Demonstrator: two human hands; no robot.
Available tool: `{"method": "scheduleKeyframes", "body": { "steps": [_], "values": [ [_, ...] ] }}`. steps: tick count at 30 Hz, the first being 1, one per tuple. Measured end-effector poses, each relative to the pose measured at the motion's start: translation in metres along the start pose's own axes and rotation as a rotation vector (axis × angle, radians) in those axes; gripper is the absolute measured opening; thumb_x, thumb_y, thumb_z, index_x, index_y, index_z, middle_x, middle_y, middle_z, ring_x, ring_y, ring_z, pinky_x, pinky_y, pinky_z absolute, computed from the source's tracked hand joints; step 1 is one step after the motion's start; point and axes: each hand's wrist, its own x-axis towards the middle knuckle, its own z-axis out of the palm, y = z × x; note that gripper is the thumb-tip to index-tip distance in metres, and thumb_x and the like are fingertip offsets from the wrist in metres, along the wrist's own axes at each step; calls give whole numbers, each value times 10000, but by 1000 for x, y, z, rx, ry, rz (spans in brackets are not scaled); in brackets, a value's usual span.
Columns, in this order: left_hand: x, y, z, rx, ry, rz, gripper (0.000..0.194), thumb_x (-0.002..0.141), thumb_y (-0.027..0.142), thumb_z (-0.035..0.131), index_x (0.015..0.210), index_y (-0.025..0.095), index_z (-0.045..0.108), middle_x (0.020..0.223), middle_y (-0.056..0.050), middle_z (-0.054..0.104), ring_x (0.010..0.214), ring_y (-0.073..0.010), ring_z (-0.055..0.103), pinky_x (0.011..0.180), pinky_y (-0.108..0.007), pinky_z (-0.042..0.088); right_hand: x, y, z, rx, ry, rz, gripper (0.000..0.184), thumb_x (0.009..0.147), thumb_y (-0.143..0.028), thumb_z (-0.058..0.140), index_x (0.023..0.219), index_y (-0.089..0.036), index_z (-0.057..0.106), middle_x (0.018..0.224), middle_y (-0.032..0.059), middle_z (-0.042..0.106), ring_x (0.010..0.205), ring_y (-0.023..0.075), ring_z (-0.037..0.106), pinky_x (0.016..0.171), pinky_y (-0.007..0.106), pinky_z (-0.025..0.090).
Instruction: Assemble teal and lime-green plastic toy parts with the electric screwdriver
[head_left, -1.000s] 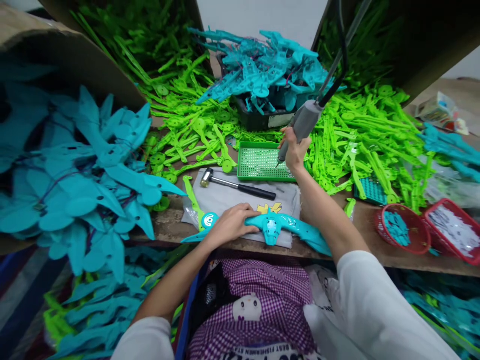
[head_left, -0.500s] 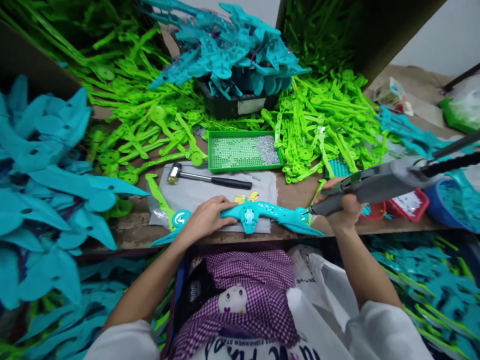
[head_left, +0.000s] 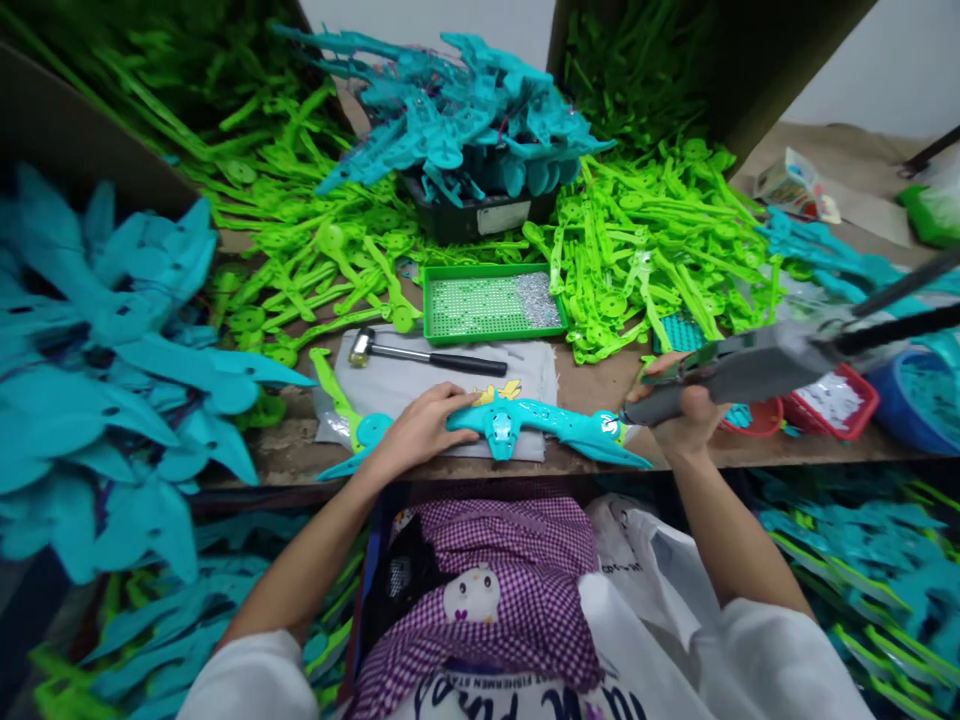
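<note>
A teal plastic toy (head_left: 517,422) shaped like a winged creature lies across a grey cloth (head_left: 420,385) at the bench's front edge. My left hand (head_left: 420,430) presses down on its left wing, fingers curled over it. My right hand (head_left: 679,415) grips a grey powered screwdriver (head_left: 742,365) held almost level, its tip touching the toy's right wing end. A cable runs from the tool off to the right.
A green tray of screws (head_left: 491,303) and a small hammer (head_left: 424,355) lie behind the cloth. Piles of green plastic parts (head_left: 660,250) cover the bench. Teal parts fill a black bin (head_left: 480,210) and a heap at left (head_left: 112,370). Red baskets (head_left: 832,400) stand at right.
My right hand brought the screwdriver from the screw tray down to the toy's right wing end and holds it there. The left hand stayed on the toy. The view shifted slightly.
</note>
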Motion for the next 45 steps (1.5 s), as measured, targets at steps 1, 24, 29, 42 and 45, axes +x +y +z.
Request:
{"method": "scheduleKeyframes", "body": {
  "steps": [1, 24, 29, 42, 45],
  "values": [
    [-2, 4, -3, -17, 64, 44, 636, 748, 452, 719, 1324, 259, 531, 1181, -95, 572, 1090, -260, 554, 946, -419, 454, 1, -4, 2, 26, 0, -6, 448, 605, -650, 660, 698, -213, 622, 476, -37, 533, 369, 134, 519, 329, 241, 384],
    [-105, -54, -46, -899, 291, -945, 511, 552, 581, 775, 734, 136, 605, 679, -43, 676, 628, -151, 601, 562, -234, 374, -41, 3, 223, 528, -330, 91, 373, 700, -577, 623, 701, -204, 608, 500, -42, 535, 339, 110, 496, 311, 240, 389],
    [-96, -42, -48, -841, 307, -1004, 409, 485, 420, 846, 615, 151, 567, 552, 0, 612, 592, -130, 560, 574, -233, 385, -42, 5, 234, 517, -311, 91, 388, 687, -589, 630, 698, -205, 574, 583, -34, 564, 358, 99, 514, 331, 241, 414],
    [-74, -34, -32, -1158, 350, -907, 262, 516, 151, 751, 712, 143, 578, 509, 55, 555, 427, -51, 465, 443, -175, 368, -45, 19, 243, 422, -456, 125, 404, 694, -599, 609, 712, -196, 592, 523, -24, 555, 417, 123, 542, 393, 253, 451],
    [-75, -36, -29, -1154, 356, -887, 299, 509, 164, 755, 759, 134, 593, 532, 44, 568, 439, -56, 483, 448, -177, 377, -53, 29, 247, 452, -521, 181, 423, 649, -590, 663, 727, -176, 619, 526, -21, 568, 398, 114, 529, 371, 241, 432]
  ]
}}
